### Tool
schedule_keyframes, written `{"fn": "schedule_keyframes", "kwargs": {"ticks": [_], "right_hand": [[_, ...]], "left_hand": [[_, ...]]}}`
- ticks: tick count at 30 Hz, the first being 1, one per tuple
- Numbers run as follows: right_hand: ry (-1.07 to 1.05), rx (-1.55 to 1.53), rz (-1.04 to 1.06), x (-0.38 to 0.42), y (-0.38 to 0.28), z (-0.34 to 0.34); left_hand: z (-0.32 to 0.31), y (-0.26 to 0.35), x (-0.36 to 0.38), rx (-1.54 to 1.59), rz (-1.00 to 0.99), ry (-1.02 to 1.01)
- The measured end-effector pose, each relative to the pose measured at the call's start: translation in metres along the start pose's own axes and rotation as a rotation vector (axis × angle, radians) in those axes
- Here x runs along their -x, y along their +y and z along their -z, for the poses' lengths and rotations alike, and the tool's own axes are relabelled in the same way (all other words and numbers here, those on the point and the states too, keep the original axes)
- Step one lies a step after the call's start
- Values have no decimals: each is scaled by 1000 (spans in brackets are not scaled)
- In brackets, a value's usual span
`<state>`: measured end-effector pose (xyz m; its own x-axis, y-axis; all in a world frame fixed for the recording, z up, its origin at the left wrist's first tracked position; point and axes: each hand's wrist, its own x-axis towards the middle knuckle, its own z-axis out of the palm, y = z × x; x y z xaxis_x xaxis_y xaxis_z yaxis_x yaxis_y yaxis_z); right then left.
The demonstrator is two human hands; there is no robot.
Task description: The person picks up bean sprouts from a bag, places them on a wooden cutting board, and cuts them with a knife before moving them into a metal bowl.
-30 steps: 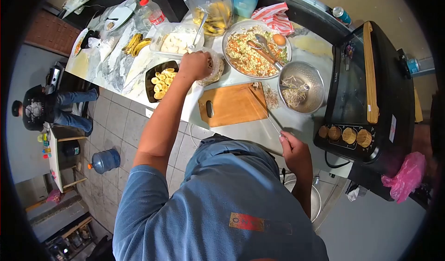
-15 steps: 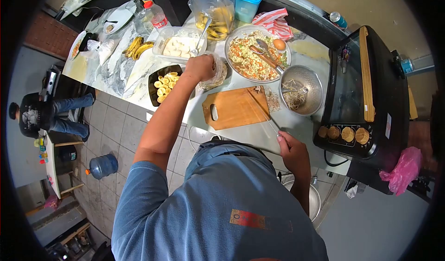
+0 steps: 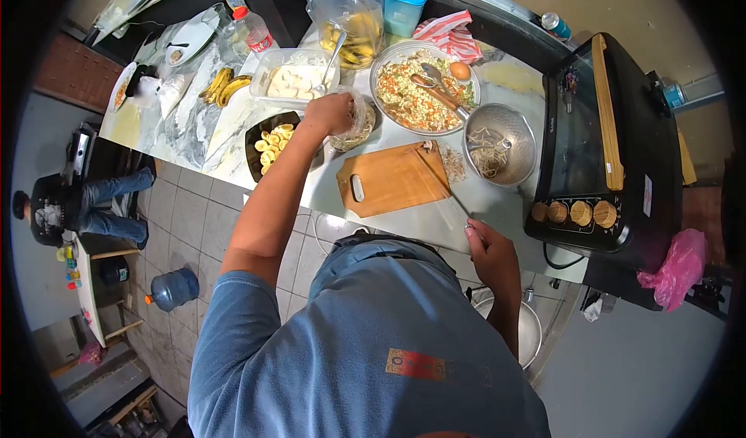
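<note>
My left hand (image 3: 329,116) is closed on the rim of a clear plastic bag (image 3: 363,118) with pale, stringy bean sprouts in it; the fingertips are partly hidden. Low at the counter's front edge, my right hand (image 3: 493,255) grips a knife (image 3: 458,211) by its handle. The thin blade points away from me, over the right end of a wooden cutting board (image 3: 392,180). Some sprout scraps (image 3: 452,164) lie beside that end. To the right, a metal colander (image 3: 522,162) holds more sprouts.
Behind the board stands a tray (image 3: 378,108) of chopped vegetables with tongs and an egg. Left are a dark dish of banana slices (image 3: 272,144), a plastic tub (image 3: 291,88) and bananas (image 3: 225,87). A black oven (image 3: 622,150) stands right. Another person (image 3: 54,209) is far left.
The whole view has shifted slightly. My left hand stays at the plastic bag, its wrist turned a little. The right hand and knife look the same.
</note>
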<state>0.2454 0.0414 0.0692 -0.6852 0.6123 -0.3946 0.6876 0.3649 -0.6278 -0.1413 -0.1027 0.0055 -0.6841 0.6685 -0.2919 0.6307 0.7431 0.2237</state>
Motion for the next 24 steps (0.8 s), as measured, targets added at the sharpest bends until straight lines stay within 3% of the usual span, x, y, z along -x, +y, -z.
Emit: {"fn": "schedule_keyframes", "kwargs": {"ticks": [17,24], "right_hand": [[24,-23,-16,5,2,-5],[31,-14,-30,8,-3,-1]], "left_hand": [[9,2,9,-57,-34,23],[21,-15,7,140,-146,99]]}}
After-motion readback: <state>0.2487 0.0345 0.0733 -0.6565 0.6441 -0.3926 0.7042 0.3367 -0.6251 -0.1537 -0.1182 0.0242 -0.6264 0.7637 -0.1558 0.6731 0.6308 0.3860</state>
